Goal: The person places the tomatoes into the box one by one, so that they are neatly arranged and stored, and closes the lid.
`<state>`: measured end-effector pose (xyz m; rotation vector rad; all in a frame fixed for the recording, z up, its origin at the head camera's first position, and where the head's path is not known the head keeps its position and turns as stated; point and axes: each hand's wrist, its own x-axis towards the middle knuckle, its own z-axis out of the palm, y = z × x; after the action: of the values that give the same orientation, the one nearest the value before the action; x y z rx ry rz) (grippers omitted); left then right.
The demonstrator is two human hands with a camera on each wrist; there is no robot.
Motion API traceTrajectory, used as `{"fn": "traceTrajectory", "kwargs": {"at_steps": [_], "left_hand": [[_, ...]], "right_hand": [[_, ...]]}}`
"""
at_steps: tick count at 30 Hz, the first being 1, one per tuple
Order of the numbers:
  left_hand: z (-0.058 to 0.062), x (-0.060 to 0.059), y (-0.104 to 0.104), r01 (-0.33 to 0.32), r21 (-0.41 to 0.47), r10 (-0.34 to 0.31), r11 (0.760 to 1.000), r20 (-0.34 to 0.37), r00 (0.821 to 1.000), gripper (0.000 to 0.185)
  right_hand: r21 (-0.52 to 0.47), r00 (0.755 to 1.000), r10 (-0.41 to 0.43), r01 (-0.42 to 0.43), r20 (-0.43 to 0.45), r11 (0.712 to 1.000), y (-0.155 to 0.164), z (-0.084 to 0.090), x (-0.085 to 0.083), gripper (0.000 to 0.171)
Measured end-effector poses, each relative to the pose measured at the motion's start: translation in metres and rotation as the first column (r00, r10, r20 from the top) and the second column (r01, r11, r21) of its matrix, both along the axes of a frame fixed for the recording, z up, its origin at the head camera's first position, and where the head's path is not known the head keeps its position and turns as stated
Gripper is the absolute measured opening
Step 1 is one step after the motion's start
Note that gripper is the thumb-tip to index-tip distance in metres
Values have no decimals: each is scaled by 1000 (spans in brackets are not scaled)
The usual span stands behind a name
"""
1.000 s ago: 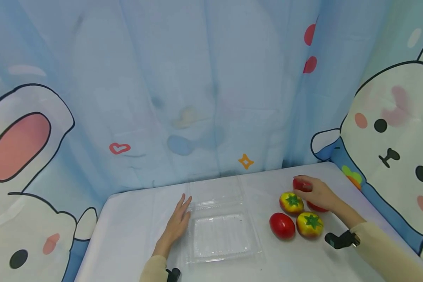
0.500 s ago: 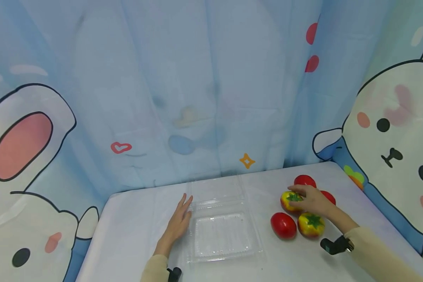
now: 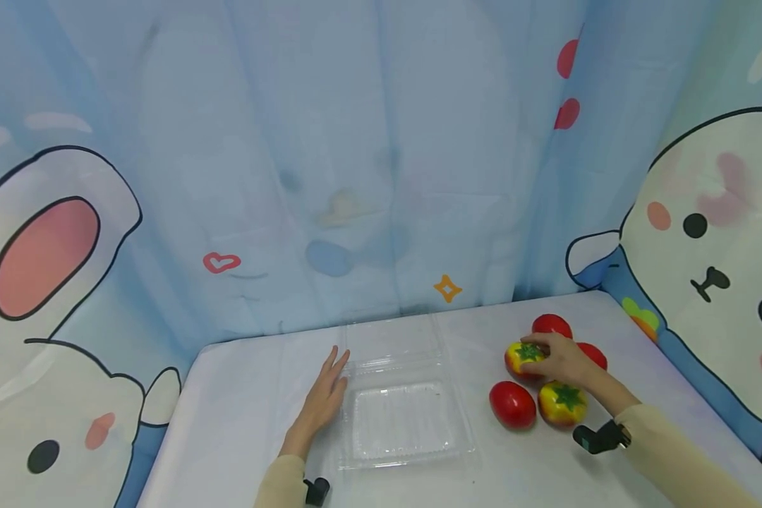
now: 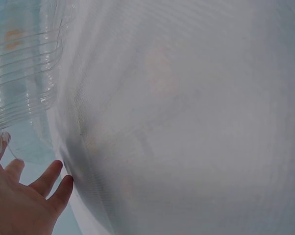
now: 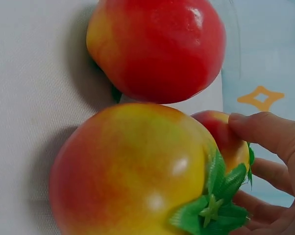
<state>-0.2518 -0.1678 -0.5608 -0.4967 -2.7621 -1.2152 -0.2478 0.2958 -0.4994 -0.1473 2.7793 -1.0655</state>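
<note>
Reaching in from the near right, the right hand (image 3: 561,358) arches over a yellow-red tomato (image 3: 522,357) with a green stalk, its fingers curled down round the fruit's top and far side; the grip is closed on it, and the tomato sits on the white counter (image 3: 241,416) at the right. In the right wrist view the thumb and fingers (image 5: 265,134) pinch that same fruit (image 5: 225,142), though a second yellow-red tomato (image 5: 133,171) in front hides most of it (only a red flank and green leaves show). A red tomato (image 3: 512,405) lies near it to the left. Two further red ones are partly covered by the hand. The left hand (image 3: 322,402) lies flat, fingers straight, against the left edge of a clear plastic tray (image 3: 406,423). Its wrist view shows little but blurred ribbed plastic (image 4: 25,78) and fingertips (image 4: 49,176).
</note>
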Motion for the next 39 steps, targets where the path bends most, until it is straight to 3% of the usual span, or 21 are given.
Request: {"fn": "traceTrajectory", "kwargs": {"at_steps": [11,17,22,27,32,39], "left_hand": [[5,0,0,-11,8,11,1000,10,1000,51],[4,0,1,-10,-3,10,1000,12,1000,51],[3,-2,0,-12,-15,12,1000,14,1000,51],[4,-1,0,-14,-2,14,1000,24,1000,51],[4,0,1,-15,7,15,1000,30,999,51],[3,0,2,-18,-1,18,1000,43,999,51]], "right_hand": [[70,1000,-6,6,-7,998,-1,9,-4,65],[46,999,-36,37,-14,998,-2,15,-4,66],[-14,996,-72,71,-53,997,-8,25,-5,70],[-155,996,-76,67,-53,986,-26,37,-2,73],[-296,997,-40,19,-66,955,-47,46,-2,70],[-404,996,59,-81,-66,911,-87,44,-2,65]]}}
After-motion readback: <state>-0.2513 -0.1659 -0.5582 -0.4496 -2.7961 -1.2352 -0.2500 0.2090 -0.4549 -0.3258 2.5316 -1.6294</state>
